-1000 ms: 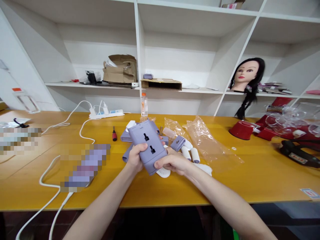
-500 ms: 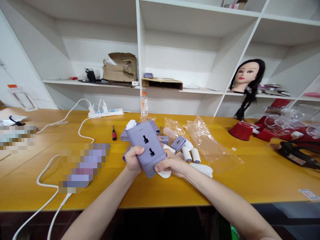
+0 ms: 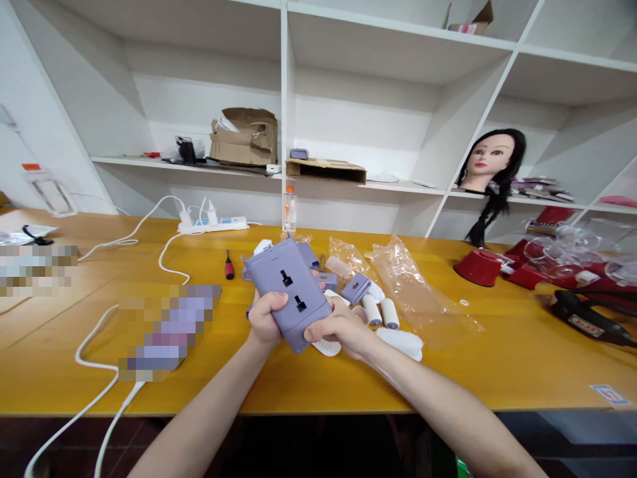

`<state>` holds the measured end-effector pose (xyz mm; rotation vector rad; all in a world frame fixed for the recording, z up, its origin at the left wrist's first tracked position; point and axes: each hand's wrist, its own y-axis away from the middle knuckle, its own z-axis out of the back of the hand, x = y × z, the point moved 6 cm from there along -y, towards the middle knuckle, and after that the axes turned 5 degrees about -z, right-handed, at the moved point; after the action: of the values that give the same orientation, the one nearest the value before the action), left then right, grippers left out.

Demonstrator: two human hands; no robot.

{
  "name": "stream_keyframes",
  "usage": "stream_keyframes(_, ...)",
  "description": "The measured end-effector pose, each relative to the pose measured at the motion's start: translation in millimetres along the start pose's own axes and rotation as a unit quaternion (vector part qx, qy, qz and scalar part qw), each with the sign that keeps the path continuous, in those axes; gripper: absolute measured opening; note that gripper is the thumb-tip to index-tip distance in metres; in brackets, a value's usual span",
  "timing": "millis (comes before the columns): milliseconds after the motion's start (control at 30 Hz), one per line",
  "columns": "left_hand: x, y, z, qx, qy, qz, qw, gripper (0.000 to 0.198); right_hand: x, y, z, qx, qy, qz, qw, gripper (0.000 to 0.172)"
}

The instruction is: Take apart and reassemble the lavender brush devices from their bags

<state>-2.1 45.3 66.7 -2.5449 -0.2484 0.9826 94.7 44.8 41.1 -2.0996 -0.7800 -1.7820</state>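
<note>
Both hands grip a purple plastic housing [image 3: 293, 289] with two black keyhole-shaped slots on its face, tilted above the table. My left hand [image 3: 267, 318] is closed on its left edge, thumb on the face. Around the lower right corner wraps my right hand [image 3: 343, 328], its thumb pressed near the bottom end. What the fingers do behind the housing is hidden. Close by on the table lie a small purple part [image 3: 356, 289], white rollers [image 3: 388, 313] with purple ends, and a white scalloped piece [image 3: 401, 342]. Other purple parts are partly covered by the housing.
A red-handled screwdriver [image 3: 229, 267] lies left of the parts. Clear plastic bags [image 3: 413, 292] spread to the right. A power strip [image 3: 213, 226] with white cables sits behind. Red cups [image 3: 478, 267] and a black tool [image 3: 587, 318] are far right; a blurred device [image 3: 174, 332] lies left.
The view has shifted slightly. Both hands keep their hold on the housing, and a raised edge now shows at its upper left corner.
</note>
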Motion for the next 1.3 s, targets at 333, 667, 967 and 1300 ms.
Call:
stream_keyframes(333, 12, -8, 3.3, 0.004, 0.059, 0.097, 0.994, 0.052, -3, -4, 7, 0.048, -0.026, -0.009, 0.998, 0.037)
stream_keyframes(667, 21, -6, 9.0, 0.013, 0.059, 0.147, 0.987, 0.052, -5, -1, 4, 0.115, 0.104, -0.048, 0.987, 0.047)
stream_keyframes(967, 26, -10, 21.0, -0.074, 0.012, 0.243, 0.967, 0.052, 70, 30, 82, -0.132, 0.510, 0.021, 0.850, 0.034)
stream_keyframes(1300, 31, -6, 20.7, -0.076, 0.000, 0.296, 0.952, 0.052, 67, 24, 130, -0.299, 0.664, -0.061, 0.683, 0.031)
